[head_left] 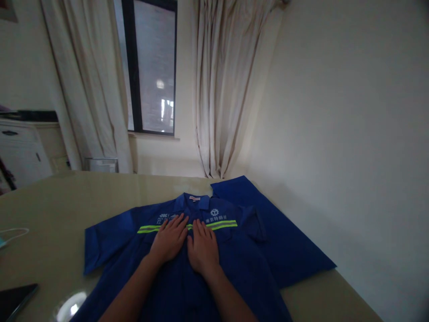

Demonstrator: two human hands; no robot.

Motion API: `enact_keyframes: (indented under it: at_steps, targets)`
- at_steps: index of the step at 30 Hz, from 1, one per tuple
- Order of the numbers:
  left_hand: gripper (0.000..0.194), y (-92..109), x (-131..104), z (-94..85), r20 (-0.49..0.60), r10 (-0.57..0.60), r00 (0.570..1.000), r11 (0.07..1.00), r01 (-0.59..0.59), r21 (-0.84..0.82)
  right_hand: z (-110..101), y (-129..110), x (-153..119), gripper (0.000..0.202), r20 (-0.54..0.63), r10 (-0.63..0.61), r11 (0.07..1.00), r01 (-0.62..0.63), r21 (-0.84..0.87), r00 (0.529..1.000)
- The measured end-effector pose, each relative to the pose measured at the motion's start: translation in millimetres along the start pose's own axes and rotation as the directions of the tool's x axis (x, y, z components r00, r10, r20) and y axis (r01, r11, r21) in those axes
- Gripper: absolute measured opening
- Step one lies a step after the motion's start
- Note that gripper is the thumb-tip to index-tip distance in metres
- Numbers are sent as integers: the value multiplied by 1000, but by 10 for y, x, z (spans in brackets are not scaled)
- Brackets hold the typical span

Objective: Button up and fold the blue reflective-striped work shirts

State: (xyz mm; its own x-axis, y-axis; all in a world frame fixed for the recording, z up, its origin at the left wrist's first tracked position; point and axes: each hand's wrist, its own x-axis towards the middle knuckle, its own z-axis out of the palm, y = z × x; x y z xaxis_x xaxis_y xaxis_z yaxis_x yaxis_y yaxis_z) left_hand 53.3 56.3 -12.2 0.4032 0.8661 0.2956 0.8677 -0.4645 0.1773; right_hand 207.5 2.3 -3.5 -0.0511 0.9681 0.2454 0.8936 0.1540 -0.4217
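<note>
A blue short-sleeved work shirt (234,264) lies front up on the table, its collar pointing away from me. A yellow-green reflective stripe crosses its chest, with white printing above. My left hand (170,239) rests flat on the chest, left of the front opening, covering part of the stripe and print. Just right of the opening, my right hand (203,248) presses flat with fingers stretched forward. Neither hand grips the cloth. Under the shirt's right sleeve spreads another piece of blue cloth (288,241), whose kind I cannot tell.
The glossy table (60,214) reaches to the wall on the right. A dark flat device (16,300) lies at the near left, and a mask-like item with a white loop (16,230) at the left edge. Curtains (224,80) hang beside a window (156,67) beyond.
</note>
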Motion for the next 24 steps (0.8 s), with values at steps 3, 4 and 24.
enact_keyframes:
  at_steps: [3,4,24]
  targets:
    - [47,-30,109,-67,-68,-26,997,998,22,-55,63,-20,174,56,-14,38,998,-39,-41,999]
    - [47,-3,102,-85,-97,-30,995,997,23,-69,79,-19,229,57,-9,44,998,-44,-53,999]
    - [60,191,-153,-72,143,-30,989,999,36,-34,-607,-73,-586,33,-140,-124,837,179,517,982]
